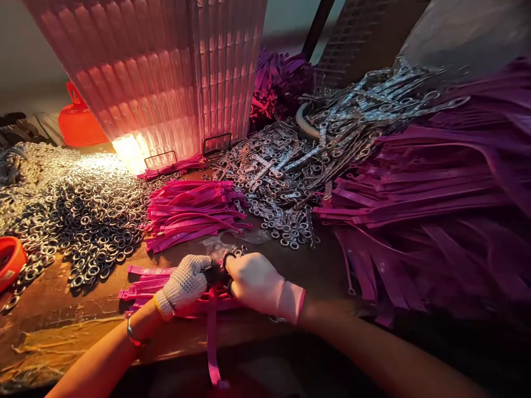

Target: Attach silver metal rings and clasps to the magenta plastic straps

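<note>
My left hand (186,282), in a pale knit glove with dark dots, is closed at the upper end of a magenta strap (212,337). The strap hangs down between my hands past the table edge. My right hand (257,283), in a pale glove, is closed around a small tool with black rounded handles (227,260), its kind hard to make out. The two hands nearly touch, and dark fingertips hide where strap and tool meet. Beneath them lies a bunch of magenta straps (145,284), with a few metal rings (238,251) just beyond.
Loose metal rings (99,215) are heaped at left beside an orange ring-shaped object (10,262). Another magenta strap bundle (194,213) lies ahead. Metal link pieces (286,166) pile behind, and purple straps (415,188) cover the right. A ribbed translucent panel (145,72) stands behind a bright lamp (131,152).
</note>
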Tool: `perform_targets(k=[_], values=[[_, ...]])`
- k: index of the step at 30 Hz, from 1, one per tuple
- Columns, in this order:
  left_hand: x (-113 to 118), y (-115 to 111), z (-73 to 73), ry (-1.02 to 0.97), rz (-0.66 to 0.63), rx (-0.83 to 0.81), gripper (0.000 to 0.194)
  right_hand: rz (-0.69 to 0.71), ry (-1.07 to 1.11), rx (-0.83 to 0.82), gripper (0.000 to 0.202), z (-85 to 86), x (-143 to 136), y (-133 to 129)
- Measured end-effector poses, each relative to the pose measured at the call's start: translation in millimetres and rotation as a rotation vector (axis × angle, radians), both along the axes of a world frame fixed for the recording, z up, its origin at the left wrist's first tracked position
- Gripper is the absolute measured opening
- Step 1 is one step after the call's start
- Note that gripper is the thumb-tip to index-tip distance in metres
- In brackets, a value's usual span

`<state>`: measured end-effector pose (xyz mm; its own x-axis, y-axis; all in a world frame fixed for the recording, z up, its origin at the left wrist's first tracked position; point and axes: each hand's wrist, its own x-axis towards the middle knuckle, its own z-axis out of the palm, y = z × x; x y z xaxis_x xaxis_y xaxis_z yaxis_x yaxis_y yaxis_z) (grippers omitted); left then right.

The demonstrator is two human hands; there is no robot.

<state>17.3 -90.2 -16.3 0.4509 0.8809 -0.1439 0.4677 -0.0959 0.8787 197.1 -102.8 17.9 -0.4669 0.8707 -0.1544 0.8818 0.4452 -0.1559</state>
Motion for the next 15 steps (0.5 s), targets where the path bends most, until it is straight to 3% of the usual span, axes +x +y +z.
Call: perform_targets(k=[3, 5, 8, 11, 13, 15], values=[[4, 2, -3.8, -0.051, 0.021, -0.041, 0.017, 0.034, -0.038, 0.019, 0.017, -3.9, 2, -3], [4, 5, 1.8, -0.096, 0.012, -0.148, 0.016, 0.046, -0.04, 0.004, 0.017, -4.1, 3, 0], [-10, 17, 28.6, -0.08, -0.089, -0.391, 0.015, 0.051, -0.01, -0.029, 0.018, -0.2, 6, 6], [-45, 34, 64.3, 0.044, -0.189, -0.498, 0.019, -0.025, 0.003, -0.028, 0.02, 5.2, 11, 6], [-70, 42, 80.2, 0.101, -0.148, -0.492, 0.022, -0.098, -0.014, -0.037, 0.023, 6.9, 17, 2], [-88, 45, 85.1, 0.133, -0.029, -0.456, 0.024, -0.102, -0.04, -0.063, 0.023, 7.0, 27, 1]])
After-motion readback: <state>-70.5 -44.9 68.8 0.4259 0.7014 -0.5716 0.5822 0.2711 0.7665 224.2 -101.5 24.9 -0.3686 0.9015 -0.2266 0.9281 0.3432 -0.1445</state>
